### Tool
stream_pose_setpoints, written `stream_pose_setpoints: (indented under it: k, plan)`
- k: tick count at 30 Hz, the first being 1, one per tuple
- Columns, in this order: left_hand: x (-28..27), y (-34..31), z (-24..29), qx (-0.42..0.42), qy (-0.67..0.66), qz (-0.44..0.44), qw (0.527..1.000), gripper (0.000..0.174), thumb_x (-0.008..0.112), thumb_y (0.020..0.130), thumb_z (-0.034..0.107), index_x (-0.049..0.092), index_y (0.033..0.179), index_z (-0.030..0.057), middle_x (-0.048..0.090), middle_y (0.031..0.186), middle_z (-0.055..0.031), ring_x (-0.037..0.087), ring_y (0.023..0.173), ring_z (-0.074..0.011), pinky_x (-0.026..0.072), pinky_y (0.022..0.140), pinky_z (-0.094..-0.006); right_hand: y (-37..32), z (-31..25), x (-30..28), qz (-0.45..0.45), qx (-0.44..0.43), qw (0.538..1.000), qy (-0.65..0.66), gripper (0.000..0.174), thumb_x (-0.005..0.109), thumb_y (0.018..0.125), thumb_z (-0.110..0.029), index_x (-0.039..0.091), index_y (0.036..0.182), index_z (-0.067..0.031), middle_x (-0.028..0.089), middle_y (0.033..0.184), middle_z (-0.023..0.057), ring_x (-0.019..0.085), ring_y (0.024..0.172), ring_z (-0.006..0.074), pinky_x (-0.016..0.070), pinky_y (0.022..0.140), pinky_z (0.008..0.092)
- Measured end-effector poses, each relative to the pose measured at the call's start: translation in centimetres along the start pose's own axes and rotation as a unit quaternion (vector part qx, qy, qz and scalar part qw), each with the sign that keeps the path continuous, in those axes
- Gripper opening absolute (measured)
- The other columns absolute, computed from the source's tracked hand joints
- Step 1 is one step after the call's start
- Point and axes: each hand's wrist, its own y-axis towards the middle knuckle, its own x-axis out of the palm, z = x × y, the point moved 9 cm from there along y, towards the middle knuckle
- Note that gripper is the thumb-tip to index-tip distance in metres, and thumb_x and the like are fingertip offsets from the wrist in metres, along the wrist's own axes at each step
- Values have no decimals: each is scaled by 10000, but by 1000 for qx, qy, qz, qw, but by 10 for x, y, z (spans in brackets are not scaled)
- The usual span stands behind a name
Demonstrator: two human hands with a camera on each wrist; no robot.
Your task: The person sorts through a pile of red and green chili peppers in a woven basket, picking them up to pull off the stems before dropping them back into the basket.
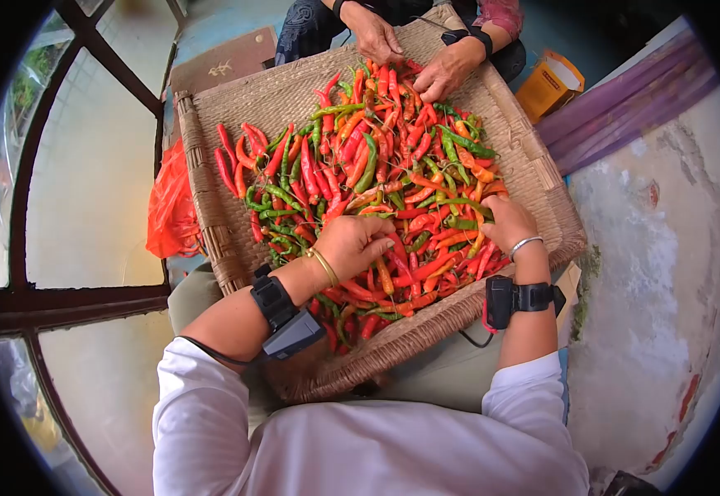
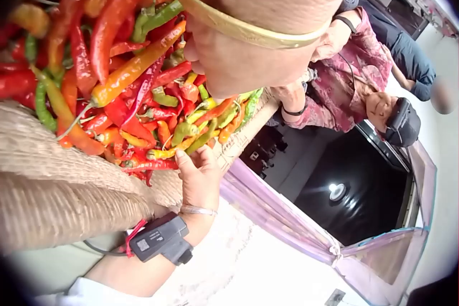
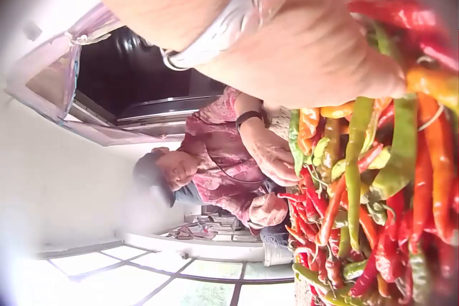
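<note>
Red, orange and green chili peppers (image 1: 352,157) lie heaped on a woven tray (image 1: 236,103). The left hand (image 1: 353,245), with a gold bangle, is low over the near middle of the heap, thumb and fingers apart beside a red pepper (image 1: 399,248); its fingertips are hidden in the left wrist view. At the heap's right side the right hand (image 1: 510,225), wearing a silver bangle, pinches the end of a long green pepper (image 1: 466,204). In the right wrist view, green pepper (image 3: 400,152) lies just under its fingertips.
Another person's two hands (image 1: 376,37) (image 1: 451,70) work at the heap's far edge. A red plastic bag (image 1: 174,202) is left of the tray, a yellow box (image 1: 550,85) beyond its far right corner. Framed windows (image 1: 95,165) stand left; purple cloth (image 1: 624,107) hangs right.
</note>
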Motion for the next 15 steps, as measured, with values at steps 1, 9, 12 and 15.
stream_pose_setpoints:
  k: [1,9,12,15]
  plan:
    - [4,-2,-3,14,-4,9,1000,193,593,767,127,590,933,28,619,757,-124,612,695,-249,479,622,-323,2,3,9,-49,16,998,-28,326,636,710,-168,550,1009,-71,544,1022,132,505,978,307,422,822,382]
    - [-18,-1,1,30,-10,87,996,202,615,764,119,592,935,12,612,745,-121,610,661,-238,479,591,-311,-25,-40,-40,119,-57,980,147,198,613,743,-204,532,743,-24,566,645,138,554,605,297,432,546,369]
    - [-15,-5,-2,18,-105,82,991,251,637,771,157,588,954,-7,616,730,-93,599,641,-159,471,579,-280,-30,-69,-20,43,-88,839,535,145,582,807,-150,572,836,-8,559,645,22,525,585,79,416,486,233]
    - [-5,-13,-8,-4,-195,42,980,286,652,770,183,585,961,-20,618,732,-64,570,658,-93,463,581,-245,-32,-107,-4,-30,-101,770,629,178,557,833,-148,586,937,-5,586,732,13,541,630,61,450,522,192]
